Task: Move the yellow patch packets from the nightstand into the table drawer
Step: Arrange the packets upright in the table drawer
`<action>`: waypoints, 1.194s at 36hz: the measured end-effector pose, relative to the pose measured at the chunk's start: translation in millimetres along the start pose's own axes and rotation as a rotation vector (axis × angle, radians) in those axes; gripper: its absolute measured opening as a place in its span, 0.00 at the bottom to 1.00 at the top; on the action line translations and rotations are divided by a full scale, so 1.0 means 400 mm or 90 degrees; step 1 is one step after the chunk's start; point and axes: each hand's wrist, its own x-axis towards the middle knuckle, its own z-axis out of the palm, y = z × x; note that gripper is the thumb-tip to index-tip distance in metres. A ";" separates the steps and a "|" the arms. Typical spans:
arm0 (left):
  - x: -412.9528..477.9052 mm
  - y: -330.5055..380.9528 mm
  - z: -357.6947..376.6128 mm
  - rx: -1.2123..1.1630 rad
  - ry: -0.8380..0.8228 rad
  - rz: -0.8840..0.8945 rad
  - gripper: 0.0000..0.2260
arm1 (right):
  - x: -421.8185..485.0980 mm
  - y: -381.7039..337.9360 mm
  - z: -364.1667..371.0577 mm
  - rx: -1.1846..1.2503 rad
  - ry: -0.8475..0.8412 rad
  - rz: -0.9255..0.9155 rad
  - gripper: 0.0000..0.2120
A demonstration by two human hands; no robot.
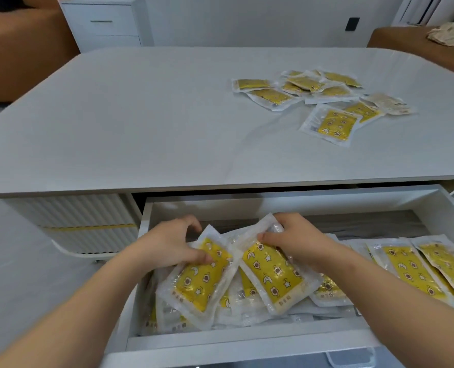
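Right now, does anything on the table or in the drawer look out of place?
Yes. A scatter of yellow packets lies askew on the tabletop, far right, overlapping; one pale packet shows no yellow. In the drawer, the pile under the left hand and right hand is jumbled.

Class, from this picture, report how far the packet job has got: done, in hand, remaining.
Done: many yellow packets already lie in the open drawer. In hand: the left hand grips one packet, the right hand another packet, over the pile. Left: scattered packets on the tabletop.
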 end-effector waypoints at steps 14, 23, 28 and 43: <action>0.008 0.010 0.024 0.213 0.009 0.076 0.12 | -0.001 0.001 0.016 -0.141 0.037 -0.003 0.10; 0.019 0.021 0.060 -0.076 0.138 0.049 0.11 | 0.001 -0.007 -0.050 -0.204 0.002 0.009 0.07; 0.022 0.062 0.100 0.195 0.151 0.091 0.10 | -0.002 0.018 -0.070 -0.222 -0.016 0.027 0.08; 0.032 0.090 0.148 0.291 0.027 0.079 0.28 | 0.008 0.061 -0.147 -0.320 -0.108 -0.038 0.08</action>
